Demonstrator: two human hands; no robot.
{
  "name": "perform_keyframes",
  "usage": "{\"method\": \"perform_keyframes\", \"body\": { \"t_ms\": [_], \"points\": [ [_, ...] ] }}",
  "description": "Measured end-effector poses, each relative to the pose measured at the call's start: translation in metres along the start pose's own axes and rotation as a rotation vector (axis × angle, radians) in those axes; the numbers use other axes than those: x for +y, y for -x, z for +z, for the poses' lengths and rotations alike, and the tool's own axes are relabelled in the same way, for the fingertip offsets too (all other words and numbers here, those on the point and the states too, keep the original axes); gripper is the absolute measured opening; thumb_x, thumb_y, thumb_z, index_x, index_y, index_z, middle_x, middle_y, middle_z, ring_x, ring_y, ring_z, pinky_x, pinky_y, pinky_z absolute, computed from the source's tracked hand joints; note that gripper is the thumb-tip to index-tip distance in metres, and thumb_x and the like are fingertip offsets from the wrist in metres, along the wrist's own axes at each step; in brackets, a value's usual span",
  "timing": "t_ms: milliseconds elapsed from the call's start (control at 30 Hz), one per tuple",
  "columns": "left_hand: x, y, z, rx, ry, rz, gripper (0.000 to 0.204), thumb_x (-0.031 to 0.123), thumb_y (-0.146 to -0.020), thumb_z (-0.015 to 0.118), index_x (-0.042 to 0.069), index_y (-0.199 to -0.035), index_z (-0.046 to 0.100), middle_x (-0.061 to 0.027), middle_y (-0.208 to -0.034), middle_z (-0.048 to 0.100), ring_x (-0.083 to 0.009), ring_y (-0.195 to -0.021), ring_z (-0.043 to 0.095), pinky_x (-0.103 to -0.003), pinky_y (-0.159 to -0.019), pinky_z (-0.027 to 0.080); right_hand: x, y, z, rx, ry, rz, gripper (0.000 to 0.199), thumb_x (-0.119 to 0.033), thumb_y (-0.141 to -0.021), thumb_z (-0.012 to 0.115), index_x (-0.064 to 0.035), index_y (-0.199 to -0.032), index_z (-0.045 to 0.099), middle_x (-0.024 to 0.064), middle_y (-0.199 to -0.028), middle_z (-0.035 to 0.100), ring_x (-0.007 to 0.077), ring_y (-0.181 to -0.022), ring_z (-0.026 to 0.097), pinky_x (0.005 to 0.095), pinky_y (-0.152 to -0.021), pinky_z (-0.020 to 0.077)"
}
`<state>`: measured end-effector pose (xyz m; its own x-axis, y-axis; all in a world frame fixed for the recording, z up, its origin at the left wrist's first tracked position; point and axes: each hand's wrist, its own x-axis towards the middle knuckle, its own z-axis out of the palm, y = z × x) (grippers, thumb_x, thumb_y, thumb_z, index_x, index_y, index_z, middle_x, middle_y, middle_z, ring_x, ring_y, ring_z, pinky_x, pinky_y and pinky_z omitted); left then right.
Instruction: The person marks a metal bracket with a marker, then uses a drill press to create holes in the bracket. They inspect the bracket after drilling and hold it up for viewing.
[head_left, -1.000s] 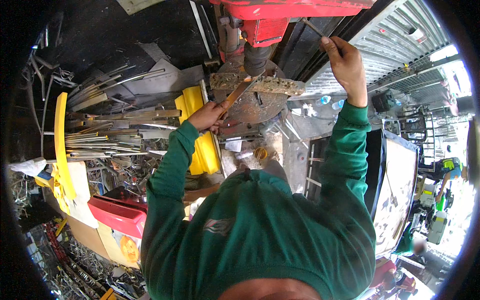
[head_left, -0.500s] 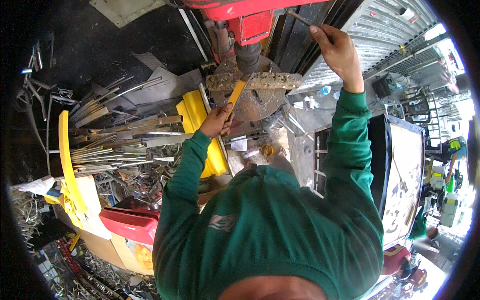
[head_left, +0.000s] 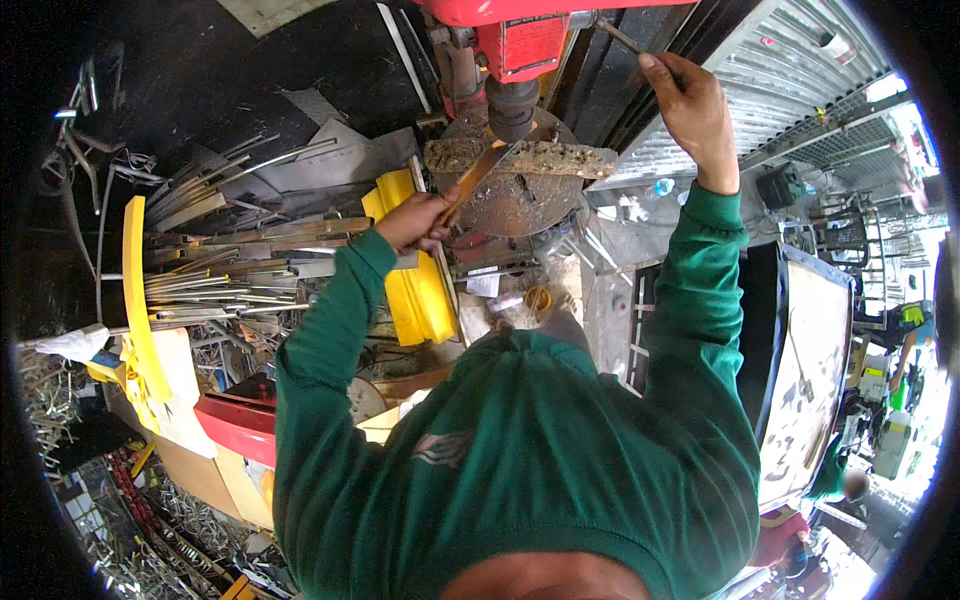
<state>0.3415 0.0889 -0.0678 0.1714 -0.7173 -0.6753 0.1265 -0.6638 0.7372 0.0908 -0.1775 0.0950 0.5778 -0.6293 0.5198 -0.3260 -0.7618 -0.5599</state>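
My left hand (head_left: 412, 222) is closed around the near end of a flat yellow-brown strip (head_left: 476, 172). The strip slants up to the right, and its far end lies under the dark chuck (head_left: 511, 108) of a red drill press (head_left: 520, 50). Beneath it, a worn, chip-covered board (head_left: 570, 158) lies across the round drill table (head_left: 515, 208). Whether the bit touches the strip is hidden. Up at the right, my right hand (head_left: 694, 112) grips the thin metal feed lever (head_left: 620, 37) on the press's side.
Yellow bent sheet metal (head_left: 418, 300) stands left of the drill table. Farther left lie many metal rods and offcuts (head_left: 215, 285) and a red box-like thing (head_left: 238, 428). A black-edged table (head_left: 810, 350) is at the right. Two people (head_left: 780, 535) are at the lower right.
The strip has moved farther under the chuck, and my left hand has shifted left with it. My right hand stays on the lever. The whole view has shifted slightly.
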Motion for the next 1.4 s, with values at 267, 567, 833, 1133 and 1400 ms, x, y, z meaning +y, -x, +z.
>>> {"method": "perform_keyframes", "body": {
  "t_ms": [267,567,833,1133,1400],
  "points": [
    [0.012,0.004,-0.006,-0.014,-0.263,0.085,0.058,0.060,-0.099,0.048,0.004,-0.083,0.054,0.0007,-0.056,0.045,-0.0103,-0.040,0.044,-0.031,-0.042,0.046,0.008,0.001,0.000,-0.027,-0.002,0.035,0.041,-0.041,-0.099,0.060,-0.0014,-0.097,0.070,0.0168,-0.078,0.065,0.0253,-0.075,0.059,0.0367,-0.069,0.0484],
    [-0.034,-0.027,0.022,0.115,-0.057,0.316,0.063,0.063,-0.098,0.048,0.003,-0.081,0.054,-0.0021,-0.058,0.048,-0.0105,-0.040,0.046,-0.030,-0.042,0.045,0.013,-0.002,0.000,-0.066,0.045,0.050,0.043,-0.041,-0.100,0.060,0.0005,-0.098,0.071,0.0125,-0.082,0.070,0.0159,-0.075,0.060,0.0311,-0.072,0.0485],
    [-0.033,-0.026,0.014,-0.041,0.176,0.165,0.062,0.066,-0.096,0.049,0.006,-0.083,0.055,0.0017,-0.057,0.042,-0.0074,-0.037,0.034,-0.029,-0.042,0.041,0.000,-0.003,0.000,-0.062,-0.001,0.063,0.041,-0.038,-0.101,0.059,0.0010,-0.095,0.070,0.0101,-0.076,0.065,0.0129,-0.073,0.054,0.0297,-0.069,0.0462],
    [0.012,0.003,-0.006,0.003,-0.237,0.107,0.064,0.067,-0.097,0.044,0.006,-0.081,0.057,0.0006,-0.057,0.046,-0.0102,-0.040,0.039,-0.027,-0.037,0.035,0.009,-0.006,0.003,-0.077,-0.058,-0.039,0.039,-0.035,-0.101,0.059,0.0016,-0.092,0.070,0.0074,-0.077,0.066,0.0113,-0.075,0.054,0.0280,-0.072,0.0460],
    [-0.008,-0.010,0.003,0.161,-0.452,0.325,0.062,0.057,-0.101,0.047,-0.001,-0.083,0.058,-0.0033,-0.057,0.051,-0.0170,-0.045,0.055,-0.032,-0.042,0.045,0.020,-0.005,0.001,-0.117,0.020,-0.028,0.040,-0.037,-0.102,0.058,0.0012,-0.096,0.070,0.0066,-0.081,0.068,0.0113,-0.077,0.055,0.0278,-0.073,0.0463]
  ]
}}
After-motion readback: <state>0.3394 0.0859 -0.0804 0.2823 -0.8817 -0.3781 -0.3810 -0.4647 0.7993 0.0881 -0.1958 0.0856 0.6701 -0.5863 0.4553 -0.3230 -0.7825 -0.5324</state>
